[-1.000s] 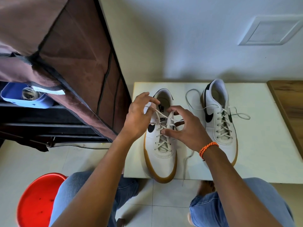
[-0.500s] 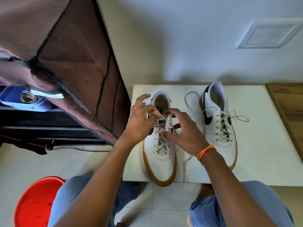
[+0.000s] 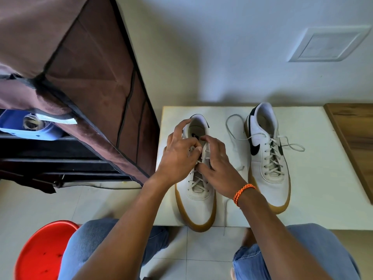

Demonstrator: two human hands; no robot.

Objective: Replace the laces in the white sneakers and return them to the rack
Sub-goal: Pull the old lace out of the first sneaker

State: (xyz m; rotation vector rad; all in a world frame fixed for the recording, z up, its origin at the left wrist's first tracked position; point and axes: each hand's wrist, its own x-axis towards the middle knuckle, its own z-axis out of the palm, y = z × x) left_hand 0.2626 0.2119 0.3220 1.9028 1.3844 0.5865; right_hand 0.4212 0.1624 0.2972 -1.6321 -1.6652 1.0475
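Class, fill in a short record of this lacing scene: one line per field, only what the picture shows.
Surface: white table
Left sneaker: laced partway, toe toward the person
Left hand: pinches the lace at the upper eyelets
Right hand: grips the same lace
Right sneaker: laced, ends loose, untouched
Rack: brown fabric cover, to the left

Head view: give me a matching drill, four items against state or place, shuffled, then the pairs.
Items
1. White gum-soled sneaker on the left
2. White gum-soled sneaker on the right
3. Round red plastic stool
4. Orange braided wristband

States or places
A. On the floor, lower left of the frame
B. On the white table, untouched, loose lace ends spread beside it
C. Around the right wrist
D. On the white table, both hands at its laces

Pairs: 1-D, 2-B, 3-A, 4-C
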